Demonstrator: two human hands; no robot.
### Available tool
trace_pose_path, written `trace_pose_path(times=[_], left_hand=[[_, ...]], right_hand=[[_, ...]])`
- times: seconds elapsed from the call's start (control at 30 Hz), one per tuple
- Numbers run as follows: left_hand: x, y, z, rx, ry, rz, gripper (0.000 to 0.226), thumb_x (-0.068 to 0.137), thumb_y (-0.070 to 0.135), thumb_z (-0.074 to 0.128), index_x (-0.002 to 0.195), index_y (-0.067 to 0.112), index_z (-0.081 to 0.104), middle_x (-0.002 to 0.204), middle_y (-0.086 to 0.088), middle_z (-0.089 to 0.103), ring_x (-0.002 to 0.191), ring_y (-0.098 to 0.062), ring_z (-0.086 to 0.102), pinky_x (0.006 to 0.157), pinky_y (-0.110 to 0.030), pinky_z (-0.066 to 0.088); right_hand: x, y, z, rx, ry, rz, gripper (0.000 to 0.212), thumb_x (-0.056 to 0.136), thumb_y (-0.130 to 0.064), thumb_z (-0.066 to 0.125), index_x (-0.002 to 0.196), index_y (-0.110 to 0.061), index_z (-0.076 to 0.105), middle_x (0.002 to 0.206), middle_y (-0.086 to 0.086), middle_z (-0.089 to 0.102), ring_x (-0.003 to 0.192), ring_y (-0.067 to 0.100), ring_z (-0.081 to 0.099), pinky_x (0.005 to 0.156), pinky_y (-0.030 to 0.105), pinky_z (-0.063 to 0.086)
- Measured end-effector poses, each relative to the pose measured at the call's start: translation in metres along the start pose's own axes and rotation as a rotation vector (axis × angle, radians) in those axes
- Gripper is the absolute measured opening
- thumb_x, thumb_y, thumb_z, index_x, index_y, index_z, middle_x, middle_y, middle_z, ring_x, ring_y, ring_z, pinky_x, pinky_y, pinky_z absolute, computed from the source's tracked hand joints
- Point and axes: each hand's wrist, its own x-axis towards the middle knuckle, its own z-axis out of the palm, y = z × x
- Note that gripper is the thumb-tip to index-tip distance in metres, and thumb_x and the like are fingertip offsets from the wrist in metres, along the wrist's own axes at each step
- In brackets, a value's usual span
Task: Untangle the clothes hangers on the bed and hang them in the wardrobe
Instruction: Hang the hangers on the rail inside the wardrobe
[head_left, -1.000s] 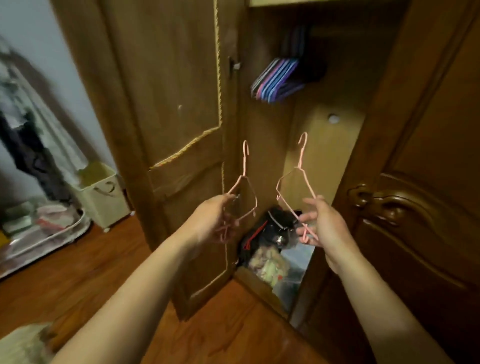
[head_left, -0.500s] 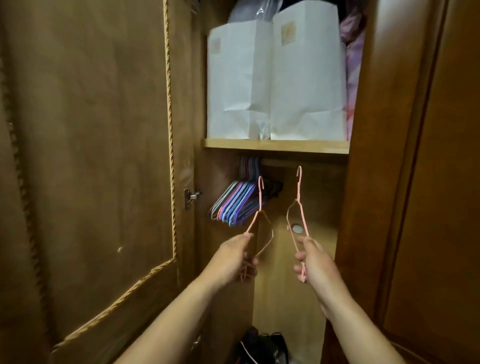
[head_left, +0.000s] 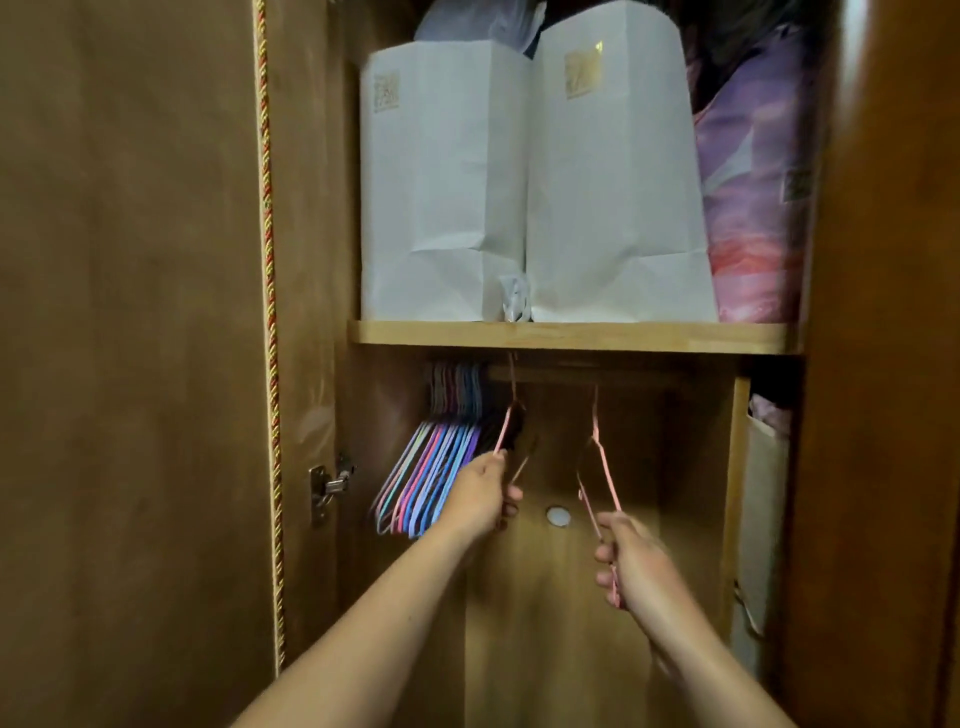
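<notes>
Both hands have risen since a moment ago: the left hand (head_left: 480, 496) pinches one pink hanger (head_left: 506, 431) and the right hand (head_left: 631, 558) the other pink hanger (head_left: 602, 462), hooks now at the wardrobe rail (head_left: 571, 375), perhaps already over it.

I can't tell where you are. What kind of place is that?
Most likely the inside of a wooden wardrobe in a bedroom. A bunch of colourful hangers hangs under a shelf holding white paper bags, and both hands lift pink wire hangers toward the rail.
</notes>
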Motion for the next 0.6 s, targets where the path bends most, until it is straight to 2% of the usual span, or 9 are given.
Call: trace_pose_path(times=[0.1,0.2,0.23,0.3,0.37,0.47,0.53,0.6], left_hand=[[0.029,0.004,-0.001,0.019,-0.029,-0.031,0.024,0.106,0.030,0.033,0.096,0.029,0.054,0.065,-0.005,0.063,0.051,-0.021,0.055,0.048,-0.025,0.040],[0.047,-0.012,-0.007,0.103,0.018,-0.052,0.027,0.105,0.025,0.030,0.095,0.023,0.056,0.067,-0.009,0.063,0.055,-0.023,0.056,0.050,-0.027,0.041],[0.052,-0.019,-0.008,0.147,0.057,-0.033,0.028,0.104,0.024,0.031,0.097,0.017,0.057,0.073,-0.012,0.065,0.062,-0.026,0.060,0.055,-0.030,0.045],[0.068,-0.035,-0.012,0.202,0.093,0.004,0.027,0.103,0.024,0.034,0.096,0.010,0.056,0.092,-0.021,0.068,0.086,-0.035,0.066,0.075,-0.041,0.053],[0.078,-0.044,-0.015,0.225,0.066,0.006,0.028,0.103,0.030,0.034,0.097,0.011,0.055,0.107,-0.024,0.067,0.102,-0.041,0.064,0.090,-0.050,0.052],[0.051,-0.029,-0.022,0.238,-0.013,-0.040,0.038,0.103,0.039,0.032,0.125,0.018,0.054,0.127,-0.016,0.062,0.117,-0.036,0.058,0.103,-0.047,0.046],[0.034,-0.019,-0.028,0.259,-0.100,-0.065,0.045,0.106,0.036,0.033,0.147,0.018,0.040,0.146,-0.009,0.049,0.133,-0.031,0.046,0.112,-0.037,0.035],[0.029,-0.021,-0.038,0.354,-0.133,-0.049,0.051,0.106,0.033,0.036,0.154,0.017,0.030,0.157,-0.007,0.034,0.144,-0.027,0.033,0.115,-0.032,0.026]], right_hand=[[0.010,0.003,0.006,0.002,0.033,0.033,0.030,0.104,-0.039,0.036,0.115,-0.029,0.062,0.094,0.001,0.061,0.083,0.019,0.057,0.059,0.026,0.041],[0.020,0.003,0.012,0.025,0.063,0.070,0.028,0.104,-0.040,0.039,0.115,-0.028,0.061,0.091,0.005,0.061,0.076,0.020,0.057,0.055,0.027,0.042],[0.021,0.002,0.014,0.035,0.063,0.075,0.027,0.104,-0.040,0.039,0.114,-0.028,0.061,0.090,0.006,0.061,0.073,0.020,0.057,0.053,0.026,0.042],[0.028,-0.003,0.020,0.038,0.069,0.064,0.026,0.104,-0.040,0.039,0.111,-0.029,0.061,0.088,0.006,0.060,0.069,0.020,0.056,0.051,0.027,0.041],[0.031,-0.010,0.028,0.037,0.063,0.040,0.025,0.104,-0.038,0.039,0.109,-0.030,0.062,0.085,0.005,0.059,0.068,0.019,0.055,0.052,0.028,0.040],[0.034,-0.019,0.040,0.042,0.035,0.001,0.023,0.104,-0.034,0.040,0.107,-0.029,0.062,0.083,0.005,0.056,0.068,0.020,0.054,0.052,0.029,0.038],[0.032,-0.018,0.045,0.025,0.029,-0.020,0.023,0.104,-0.035,0.039,0.108,-0.031,0.062,0.085,0.004,0.058,0.072,0.019,0.055,0.056,0.029,0.041],[0.030,-0.012,0.052,0.012,0.036,-0.034,0.024,0.103,-0.038,0.039,0.109,-0.034,0.062,0.091,0.003,0.061,0.079,0.019,0.058,0.063,0.029,0.043]])
